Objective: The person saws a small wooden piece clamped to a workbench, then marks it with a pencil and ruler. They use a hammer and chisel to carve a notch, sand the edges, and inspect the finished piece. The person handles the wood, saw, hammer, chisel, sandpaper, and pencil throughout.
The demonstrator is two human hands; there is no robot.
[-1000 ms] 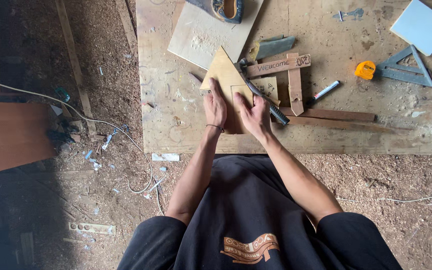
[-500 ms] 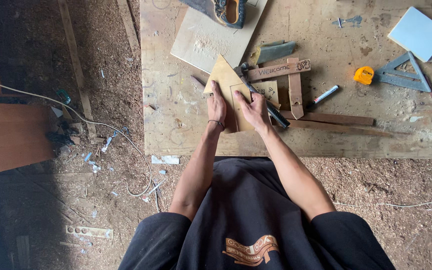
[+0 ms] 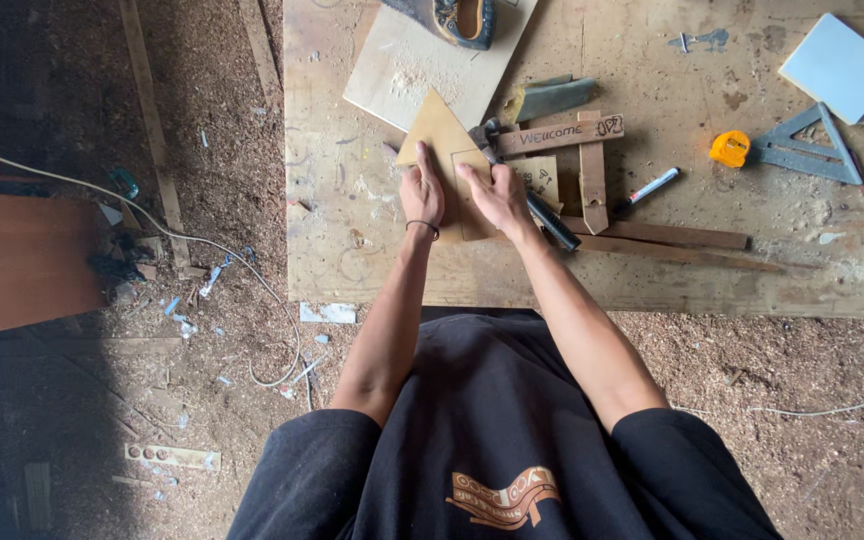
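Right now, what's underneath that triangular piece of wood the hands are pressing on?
The triangular wood piece lies on the workbench, its tip overlapping a pale board. The left hand and right hand cover its lower part.

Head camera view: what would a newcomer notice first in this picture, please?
First, both hands, the left hand and the right hand, press flat on a triangular wooden piece at the middle of the plywood workbench. To the right lie a yellow tape measure and a grey metal square.
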